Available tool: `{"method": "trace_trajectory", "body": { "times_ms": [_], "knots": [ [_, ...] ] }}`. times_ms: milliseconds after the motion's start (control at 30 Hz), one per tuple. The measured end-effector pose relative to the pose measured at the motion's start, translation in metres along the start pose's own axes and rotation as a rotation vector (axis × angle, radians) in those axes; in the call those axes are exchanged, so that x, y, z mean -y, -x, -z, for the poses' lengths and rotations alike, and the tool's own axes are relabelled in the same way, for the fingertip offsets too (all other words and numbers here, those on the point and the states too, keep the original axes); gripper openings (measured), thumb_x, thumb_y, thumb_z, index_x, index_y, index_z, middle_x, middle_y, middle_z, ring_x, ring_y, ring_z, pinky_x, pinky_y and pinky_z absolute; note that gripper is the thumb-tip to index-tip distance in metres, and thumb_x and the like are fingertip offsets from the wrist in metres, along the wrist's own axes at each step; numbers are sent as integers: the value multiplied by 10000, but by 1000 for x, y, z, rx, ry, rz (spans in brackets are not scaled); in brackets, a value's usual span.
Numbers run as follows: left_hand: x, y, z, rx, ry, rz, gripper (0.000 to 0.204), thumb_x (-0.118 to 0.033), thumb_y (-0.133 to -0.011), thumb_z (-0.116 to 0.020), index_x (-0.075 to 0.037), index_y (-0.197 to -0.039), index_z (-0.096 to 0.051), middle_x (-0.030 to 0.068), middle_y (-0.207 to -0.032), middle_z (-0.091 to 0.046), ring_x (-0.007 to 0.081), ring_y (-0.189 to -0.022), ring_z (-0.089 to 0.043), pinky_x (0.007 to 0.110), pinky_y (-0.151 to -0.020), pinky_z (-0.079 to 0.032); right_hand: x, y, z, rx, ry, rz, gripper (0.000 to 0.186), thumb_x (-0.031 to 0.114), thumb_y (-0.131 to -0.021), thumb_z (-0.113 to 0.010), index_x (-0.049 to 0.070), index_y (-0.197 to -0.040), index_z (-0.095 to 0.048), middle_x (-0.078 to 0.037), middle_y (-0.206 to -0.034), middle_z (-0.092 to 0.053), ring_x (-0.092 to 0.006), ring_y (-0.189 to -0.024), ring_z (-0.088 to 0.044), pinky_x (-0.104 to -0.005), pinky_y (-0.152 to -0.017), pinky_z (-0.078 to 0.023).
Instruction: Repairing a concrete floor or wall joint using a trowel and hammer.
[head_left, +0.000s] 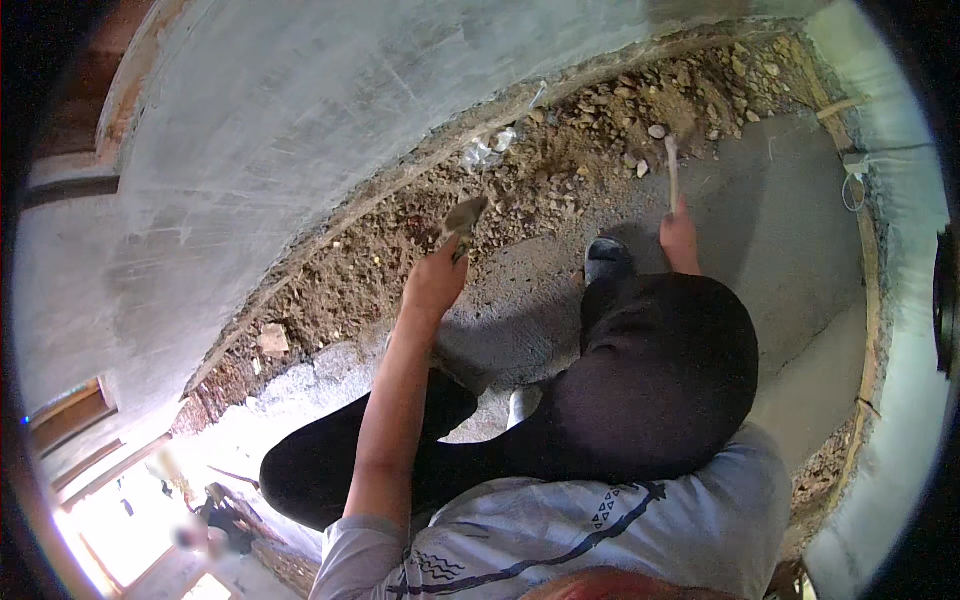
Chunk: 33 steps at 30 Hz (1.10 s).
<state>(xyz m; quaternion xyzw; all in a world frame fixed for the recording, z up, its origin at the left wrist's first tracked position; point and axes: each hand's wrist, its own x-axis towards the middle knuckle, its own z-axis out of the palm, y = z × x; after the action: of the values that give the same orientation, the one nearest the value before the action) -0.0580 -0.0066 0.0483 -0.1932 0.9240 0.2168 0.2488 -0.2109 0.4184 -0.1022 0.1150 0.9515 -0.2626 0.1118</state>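
My left hand (pixel 437 283) is closed around the handle of a trowel (pixel 466 215). Its dull, dirty blade hovers over or rests on loose soil (pixel 400 235); which, I cannot tell. Farther right, my right hand (pixel 679 243) grips a pale, slim stick-like handle (pixel 673 180), its far end reaching the border between the stones and the smooth grey mortar (pixel 805 195). Whether that end carries a head is unclear. Between the hands, a dark shoe (pixel 607 258) stands on the mortar. Bent knees in dark trousers (pixel 650 385) hide part of the floor.
A grey plastered wall (pixel 250 130) curves along the far left, with rubble (pixel 640 100) at its foot. Crumpled clear plastic (pixel 486 153) lies there, and a broken tan block (pixel 273 339) sits nearer. A white cord (pixel 853 190) hangs by the right wall (pixel 905 300).
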Motion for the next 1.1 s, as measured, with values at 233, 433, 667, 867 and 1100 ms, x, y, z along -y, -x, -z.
{"method": "trace_trajectory", "body": {
  "times_ms": [233,433,667,867,1100],
  "knots": [
    [-14,-8,-83,-28,-8,-113,646,-360,-1030,-510,-224,-1595,-228,286,-1089,-693,467,-964,-688,565,-823,-552,51,2,-30,211,227,103,734,176,-1009,-539,43,-1617,-151,-219,-982,-690,-403,-840,-672,-516,-739,-530],
    [59,8,-117,-12,58,50,631,-409,-1060,-447,-288,-1617,-175,269,-1053,-698,456,-927,-686,559,-786,-550,92,19,-35,339,291,177,769,163,-1003,-543,59,-1624,-103,-243,-1024,-694,-389,-854,-699,-501,-745,-558],
    [114,30,-119,-192,180,210,616,-399,-1039,-471,-345,-1599,-218,268,-1045,-709,476,-958,-675,583,-801,-529,81,33,-33,322,332,165,738,155,-1020,-518,90,-1626,-102,-265,-1228,-656,-416,-1020,-687,-499,-856,-568],
    [184,40,-125,-431,487,551,569,-422,-1015,-493,-338,-1556,-338,307,-1117,-681,517,-1038,-637,577,-877,-508,77,28,-27,310,396,210,773,207,-986,-553,118,-1627,-130,-268,-1060,-704,-452,-924,-690,-551,-806,-554],
    [188,38,-127,-693,512,639,598,-431,-1013,-503,-212,-1553,-369,312,-1082,-688,503,-1012,-653,558,-856,-516,71,27,-32,313,413,227,765,188,-997,-578,98,-1622,-147,-239,-1272,-642,-414,-1075,-670,-505,-895,-559]
  ]
}}
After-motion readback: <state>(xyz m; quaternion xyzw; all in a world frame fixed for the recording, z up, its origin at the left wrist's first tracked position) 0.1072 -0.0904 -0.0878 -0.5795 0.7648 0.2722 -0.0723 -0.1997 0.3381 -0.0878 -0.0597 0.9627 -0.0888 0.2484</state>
